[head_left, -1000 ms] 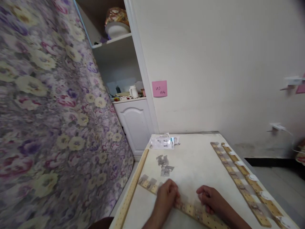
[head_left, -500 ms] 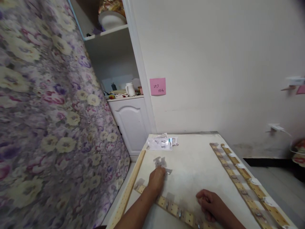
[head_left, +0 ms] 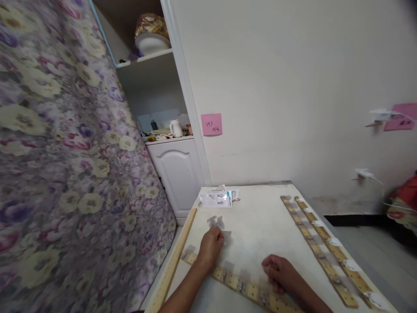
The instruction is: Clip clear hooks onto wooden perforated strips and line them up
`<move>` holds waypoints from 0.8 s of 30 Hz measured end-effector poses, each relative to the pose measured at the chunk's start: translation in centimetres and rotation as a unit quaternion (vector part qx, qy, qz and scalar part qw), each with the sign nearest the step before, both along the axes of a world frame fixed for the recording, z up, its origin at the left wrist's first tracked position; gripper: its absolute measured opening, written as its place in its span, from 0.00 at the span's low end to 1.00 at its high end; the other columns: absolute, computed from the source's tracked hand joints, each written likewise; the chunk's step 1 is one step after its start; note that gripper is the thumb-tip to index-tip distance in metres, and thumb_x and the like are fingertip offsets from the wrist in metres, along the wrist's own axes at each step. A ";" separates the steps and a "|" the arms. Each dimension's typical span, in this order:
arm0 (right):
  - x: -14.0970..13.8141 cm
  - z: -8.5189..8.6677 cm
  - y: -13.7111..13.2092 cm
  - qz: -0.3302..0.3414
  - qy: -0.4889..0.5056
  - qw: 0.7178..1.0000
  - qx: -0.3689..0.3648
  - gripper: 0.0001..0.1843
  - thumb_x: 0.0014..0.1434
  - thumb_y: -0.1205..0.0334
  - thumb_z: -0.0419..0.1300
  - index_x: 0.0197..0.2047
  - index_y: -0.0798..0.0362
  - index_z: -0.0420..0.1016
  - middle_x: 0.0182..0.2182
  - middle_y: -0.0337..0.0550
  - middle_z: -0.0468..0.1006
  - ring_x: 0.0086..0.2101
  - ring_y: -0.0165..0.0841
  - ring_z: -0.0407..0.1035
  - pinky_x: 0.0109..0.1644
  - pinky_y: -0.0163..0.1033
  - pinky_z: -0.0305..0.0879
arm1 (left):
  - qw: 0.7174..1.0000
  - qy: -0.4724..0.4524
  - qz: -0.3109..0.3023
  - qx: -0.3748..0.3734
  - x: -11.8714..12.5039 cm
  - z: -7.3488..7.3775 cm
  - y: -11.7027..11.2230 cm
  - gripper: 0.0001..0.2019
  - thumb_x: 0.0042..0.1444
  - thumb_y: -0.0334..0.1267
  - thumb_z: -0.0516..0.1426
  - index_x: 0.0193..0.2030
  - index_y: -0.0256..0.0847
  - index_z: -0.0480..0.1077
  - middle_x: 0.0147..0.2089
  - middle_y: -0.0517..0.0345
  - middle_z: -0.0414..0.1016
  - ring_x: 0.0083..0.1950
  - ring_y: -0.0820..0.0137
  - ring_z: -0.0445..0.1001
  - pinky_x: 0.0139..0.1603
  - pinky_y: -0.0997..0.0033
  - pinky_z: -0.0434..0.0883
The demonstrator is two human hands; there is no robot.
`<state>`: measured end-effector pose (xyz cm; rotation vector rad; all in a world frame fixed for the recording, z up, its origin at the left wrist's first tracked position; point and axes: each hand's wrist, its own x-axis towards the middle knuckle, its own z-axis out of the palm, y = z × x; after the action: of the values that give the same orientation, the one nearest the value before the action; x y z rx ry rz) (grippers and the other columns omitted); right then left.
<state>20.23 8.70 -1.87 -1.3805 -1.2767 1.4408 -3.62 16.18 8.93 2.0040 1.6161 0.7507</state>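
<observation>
Over the left part of the white table, my left hand has its thumb and fingers pinched together. A small shiny bit shows at its fingertips, too small to name. Several clear plastic pieces lie just beyond it on the tabletop. Under my left wrist runs a wooden strip with holes, with several clear pads and metal hooks on it. My right hand hovers by the right part of this strip, fingers curled in; whatever they hold, if anything, is hidden.
Clear blister packs lie at the table's far left corner. A bare wooden strip follows the left edge. Along the right side lie a strip with clear pads and a strip with white hooks. A floral curtain hangs at left.
My left hand has drawn back slightly from the clear pieces, its fingers still pinched. My right hand stays curled near the strip. The camera view has shifted a little.
</observation>
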 end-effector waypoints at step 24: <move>-0.7 11.8 -5.8 -0.028 0.072 0.985 0.155 0.16 0.55 0.48 0.58 0.36 0.54 0.70 0.21 0.33 0.69 0.19 0.24 0.63 0.21 0.30 0.60 | 0.918 -0.368 -0.062 -0.132 7.7 1.4 -12.3 0.08 0.47 0.41 0.60 0.30 0.39 0.68 0.27 0.63 0.71 0.29 0.73 0.65 0.33 0.74 0.61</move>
<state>19.57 2.90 9.92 -1.0779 -1.2946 1.2203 4.08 3.93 10.28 1.3650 1.0603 1.0148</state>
